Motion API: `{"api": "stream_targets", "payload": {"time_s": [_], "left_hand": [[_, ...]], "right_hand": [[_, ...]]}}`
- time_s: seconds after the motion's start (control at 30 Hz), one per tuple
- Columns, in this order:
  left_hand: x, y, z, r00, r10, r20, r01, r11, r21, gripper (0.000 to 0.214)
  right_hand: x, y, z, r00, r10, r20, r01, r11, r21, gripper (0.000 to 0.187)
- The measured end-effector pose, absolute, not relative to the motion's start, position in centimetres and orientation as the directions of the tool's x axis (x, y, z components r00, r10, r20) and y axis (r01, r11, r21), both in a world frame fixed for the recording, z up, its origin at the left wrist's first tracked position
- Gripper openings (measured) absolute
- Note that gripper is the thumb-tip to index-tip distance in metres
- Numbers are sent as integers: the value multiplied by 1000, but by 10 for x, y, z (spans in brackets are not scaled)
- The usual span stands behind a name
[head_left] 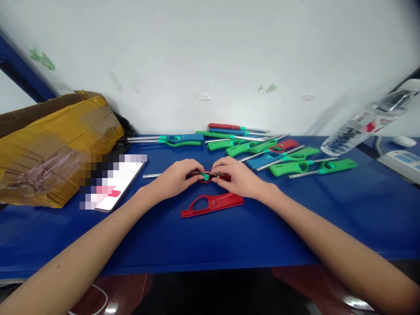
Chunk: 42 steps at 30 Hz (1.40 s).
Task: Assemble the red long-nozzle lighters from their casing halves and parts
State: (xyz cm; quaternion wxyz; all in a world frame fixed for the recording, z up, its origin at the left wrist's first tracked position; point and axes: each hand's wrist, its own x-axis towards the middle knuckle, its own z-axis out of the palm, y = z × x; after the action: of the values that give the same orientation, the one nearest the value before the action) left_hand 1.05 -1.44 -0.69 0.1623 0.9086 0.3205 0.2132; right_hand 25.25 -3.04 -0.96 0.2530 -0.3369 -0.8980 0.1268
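Observation:
Both hands meet over an opened red gas lighter (206,178) with a long metal tube (151,176) pointing left. My left hand (179,177) grips its tube side, fingers closed. On the handle side my right hand (235,177) is closed around the red body. A small green trigger piece (205,176) shows between the fingertips; the fingers hide most of the inside. Just in front, a loose red half shell (213,204) with a finger loop lies with its hollow side up on the blue table.
Several green, blue and red lighters (243,146) lie behind my hands, toward the wall. A taped cardboard box (59,148) and a phone (114,194) are on the left. At right stand a tilted-looking water bottle (367,122) and a white device (402,162).

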Motion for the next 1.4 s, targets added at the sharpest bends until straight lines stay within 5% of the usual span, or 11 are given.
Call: {"api": "stream_targets", "payload": {"time_s": [0.3, 0.67, 1.4], "left_hand": [[10, -17, 0, 679, 699, 225, 523, -676, 519, 19], [9, -17, -1, 717, 647, 259, 527, -746, 406, 16], [9, -20, 5, 735, 617, 281, 498, -773, 393, 23]], "right_hand": [[246, -29, -12, -599, 701, 388, 571, 713, -406, 14], [242, -35, -12, -546, 761, 351, 651, 649, -394, 15], [239, -27, -11, -404, 820, 406, 587, 573, -572, 16]]}}
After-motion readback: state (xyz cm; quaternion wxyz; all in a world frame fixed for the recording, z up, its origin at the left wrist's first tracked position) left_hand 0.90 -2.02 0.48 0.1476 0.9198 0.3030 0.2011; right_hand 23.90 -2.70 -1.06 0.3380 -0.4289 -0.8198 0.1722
